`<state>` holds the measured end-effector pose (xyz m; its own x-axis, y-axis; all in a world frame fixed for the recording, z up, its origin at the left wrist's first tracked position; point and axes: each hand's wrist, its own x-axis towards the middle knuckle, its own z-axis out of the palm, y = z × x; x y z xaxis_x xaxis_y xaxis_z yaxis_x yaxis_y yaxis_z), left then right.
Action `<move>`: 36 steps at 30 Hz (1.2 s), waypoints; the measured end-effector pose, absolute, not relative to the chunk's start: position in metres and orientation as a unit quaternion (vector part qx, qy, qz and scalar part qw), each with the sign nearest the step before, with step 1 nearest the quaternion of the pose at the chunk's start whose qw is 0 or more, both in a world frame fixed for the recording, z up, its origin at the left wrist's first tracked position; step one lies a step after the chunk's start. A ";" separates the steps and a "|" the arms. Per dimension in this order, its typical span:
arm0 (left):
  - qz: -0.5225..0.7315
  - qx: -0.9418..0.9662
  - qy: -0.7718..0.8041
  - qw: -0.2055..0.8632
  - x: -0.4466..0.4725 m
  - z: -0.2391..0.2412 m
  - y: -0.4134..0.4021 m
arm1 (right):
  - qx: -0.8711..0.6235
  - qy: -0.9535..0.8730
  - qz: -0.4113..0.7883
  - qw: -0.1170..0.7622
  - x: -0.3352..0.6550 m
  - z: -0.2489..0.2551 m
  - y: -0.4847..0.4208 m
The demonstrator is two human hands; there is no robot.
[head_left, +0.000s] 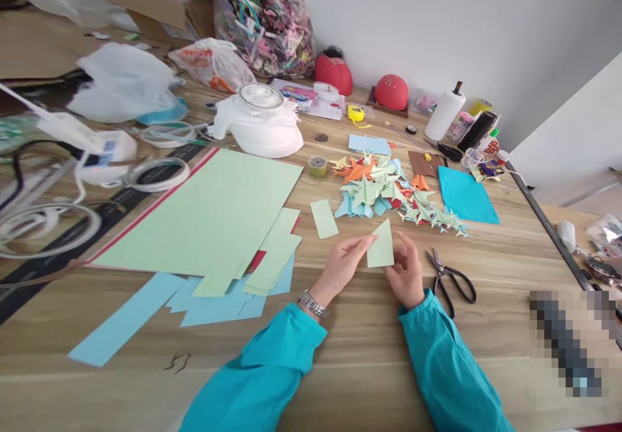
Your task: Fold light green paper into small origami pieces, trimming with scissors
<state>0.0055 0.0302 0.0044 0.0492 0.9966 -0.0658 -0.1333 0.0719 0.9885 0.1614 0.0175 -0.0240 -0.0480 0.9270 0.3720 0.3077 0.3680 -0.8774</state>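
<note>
Above the table I hold a small light green sheet of paper (381, 250) with a slanted top edge, one corner apparently folded over. My left hand (343, 263) pinches its left side between thumb and fingers. At its right edge, my right hand (405, 273) has curled fingers against the paper and the index finger raised; its thumb is partly hidden. A second small green paper rectangle (324, 219) lies just beyond my left hand. Black-handled scissors (448, 276) rest, blades apart, to the right of my right hand. Folded paper stars (372, 186) in several colours are heaped beyond the hands.
Large green sheets (208, 208) and blue paper strips (129, 315) lie on the left. A turquoise square (467, 192) sits at the right. Behind are a thread spool (317, 167), a yellow tape measure (356, 114), a white bag (262, 127) and a red pincushion (391, 92).
</note>
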 end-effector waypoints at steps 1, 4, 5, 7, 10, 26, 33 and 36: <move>0.496 0.461 0.477 0.560 0.006 0.004 0.030 | -0.467 -0.691 0.275 0.477 0.161 -0.025 0.016; 0.479 0.458 0.493 0.563 0.008 0.003 0.031 | -0.463 -0.750 0.209 0.424 0.161 -0.025 0.015; 0.483 0.450 0.495 0.564 0.008 0.002 0.031 | -0.462 -0.754 0.199 0.422 0.161 -0.024 0.015; 0.499 0.427 0.483 0.579 0.008 0.001 0.032 | -0.463 -0.747 0.197 0.434 0.160 -0.022 0.016; 0.516 0.383 0.455 0.616 0.009 -0.002 0.033 | -0.472 -0.730 0.209 0.449 0.160 -0.020 0.017; 0.455 0.387 0.437 0.673 0.016 0.000 0.031 | -0.540 -0.649 0.264 0.467 0.158 -0.014 0.021; 0.455 0.402 0.455 0.651 0.017 0.003 0.028 | -0.567 -0.563 0.353 0.487 0.155 -0.014 0.018; 0.454 0.416 0.464 0.636 0.015 0.004 0.028 | -0.560 -0.536 0.394 0.493 0.154 -0.013 0.018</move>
<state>0.0154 0.0281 0.0037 0.1557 0.9646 -0.2128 -0.1919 0.2408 0.9514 0.1537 0.0176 -0.0130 0.1137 0.9897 0.0867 0.2122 0.0611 -0.9753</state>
